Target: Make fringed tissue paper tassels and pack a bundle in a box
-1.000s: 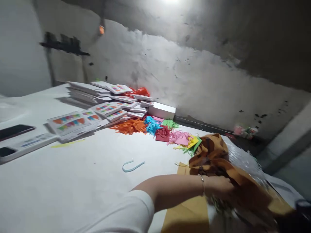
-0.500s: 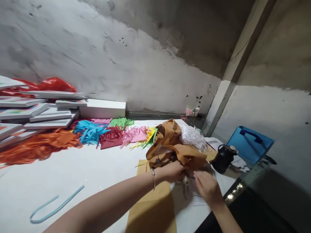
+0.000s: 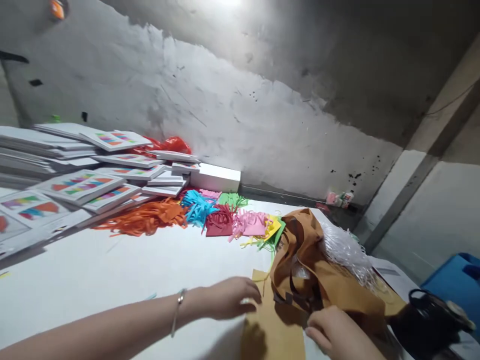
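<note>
A crumpled brown cloth bag point(image 3: 337, 280) with dark straps lies on the right part of the table. A flat tan sheet point(image 3: 273, 335) lies partly beneath it. My left hand point(image 3: 234, 298), with a bracelet at its wrist, hovers at the left edge of that sheet. Its fingers are bent, with a gap between thumb and fingers, and nothing shows in them. At the bag's near edge is my right hand point(image 3: 337, 330). Its fingers are curled together, and what they hold, if anything, is hidden.
Fringed bundles in orange point(image 3: 150, 217), blue point(image 3: 198, 207), dark red point(image 3: 220, 221) and pink point(image 3: 255, 222) lie along the back. Stacked printed boxes point(image 3: 75, 185) rise at left. Shiny white strands point(image 3: 347, 250), a black jug point(image 3: 427, 320) and a blue container point(image 3: 455, 282) are at right.
The camera view has turned left, bringing more of the box stacks into sight. My left hand has come away from the bag toward the left; my right hand stays by its near edge.
</note>
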Demonstrator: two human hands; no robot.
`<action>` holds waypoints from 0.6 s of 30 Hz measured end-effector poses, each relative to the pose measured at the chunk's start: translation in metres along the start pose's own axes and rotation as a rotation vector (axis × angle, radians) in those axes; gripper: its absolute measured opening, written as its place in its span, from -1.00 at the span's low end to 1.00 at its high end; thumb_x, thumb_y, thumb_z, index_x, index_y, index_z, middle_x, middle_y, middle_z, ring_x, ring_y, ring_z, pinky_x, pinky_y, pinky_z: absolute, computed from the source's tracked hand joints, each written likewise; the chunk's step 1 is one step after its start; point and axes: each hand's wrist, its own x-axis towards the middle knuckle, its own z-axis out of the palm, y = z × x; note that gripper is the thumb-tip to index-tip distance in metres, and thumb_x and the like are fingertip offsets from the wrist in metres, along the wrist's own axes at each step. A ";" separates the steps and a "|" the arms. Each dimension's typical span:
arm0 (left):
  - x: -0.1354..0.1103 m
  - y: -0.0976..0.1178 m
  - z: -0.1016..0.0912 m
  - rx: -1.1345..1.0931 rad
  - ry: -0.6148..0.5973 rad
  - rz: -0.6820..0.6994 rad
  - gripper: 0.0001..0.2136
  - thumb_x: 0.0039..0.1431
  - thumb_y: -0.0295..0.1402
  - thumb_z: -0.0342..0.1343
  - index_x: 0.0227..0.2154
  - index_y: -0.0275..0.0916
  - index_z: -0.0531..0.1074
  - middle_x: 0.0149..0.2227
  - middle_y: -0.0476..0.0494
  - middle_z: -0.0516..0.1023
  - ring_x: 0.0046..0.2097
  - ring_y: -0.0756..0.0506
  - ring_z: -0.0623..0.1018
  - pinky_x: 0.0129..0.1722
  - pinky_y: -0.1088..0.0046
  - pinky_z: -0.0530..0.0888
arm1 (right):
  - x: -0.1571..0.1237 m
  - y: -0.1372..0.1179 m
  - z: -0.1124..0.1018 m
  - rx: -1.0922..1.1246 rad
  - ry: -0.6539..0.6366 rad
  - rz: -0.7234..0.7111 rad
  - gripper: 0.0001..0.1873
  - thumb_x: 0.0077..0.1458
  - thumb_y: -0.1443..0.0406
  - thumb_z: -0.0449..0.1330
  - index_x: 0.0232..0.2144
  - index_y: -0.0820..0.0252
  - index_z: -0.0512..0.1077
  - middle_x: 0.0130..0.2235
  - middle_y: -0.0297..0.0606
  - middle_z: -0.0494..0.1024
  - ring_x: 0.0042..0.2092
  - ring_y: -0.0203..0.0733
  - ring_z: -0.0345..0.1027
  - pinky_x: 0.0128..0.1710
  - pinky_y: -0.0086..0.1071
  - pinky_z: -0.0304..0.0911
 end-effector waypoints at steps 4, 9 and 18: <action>-0.037 -0.060 -0.029 0.049 0.181 -0.300 -0.74 0.27 -0.27 0.02 -0.19 -0.23 0.58 -0.26 -0.23 0.66 -0.26 -0.17 0.60 -0.23 0.36 0.49 | 0.066 -0.062 -0.024 -0.022 0.034 -0.134 -0.74 0.36 0.31 0.04 -0.30 0.09 0.51 -0.25 -0.32 0.62 -0.22 -0.25 0.51 -0.20 -0.44 0.31; -0.065 -0.082 -0.017 0.008 0.159 -0.366 -0.78 0.12 -0.34 0.11 -0.21 -0.23 0.56 -0.20 -0.21 0.63 -0.28 -0.14 0.58 -0.25 0.42 0.47 | 0.200 -0.069 -0.018 -0.160 -0.007 0.021 -0.73 0.29 0.19 0.22 -0.06 0.25 0.45 -0.05 -0.20 0.53 -0.09 -0.15 0.48 -0.08 -0.16 0.43; -0.101 -0.078 -0.020 -0.151 0.108 -0.326 -0.78 0.09 -0.36 0.13 -0.19 -0.09 0.55 -0.01 -0.08 0.57 -0.12 -0.13 0.56 -0.10 0.44 0.49 | 0.274 -0.001 0.003 -0.233 -0.008 0.167 -0.63 0.28 0.16 0.23 0.05 0.25 0.41 0.05 -0.12 0.48 -0.01 -0.10 0.45 -0.02 -0.11 0.42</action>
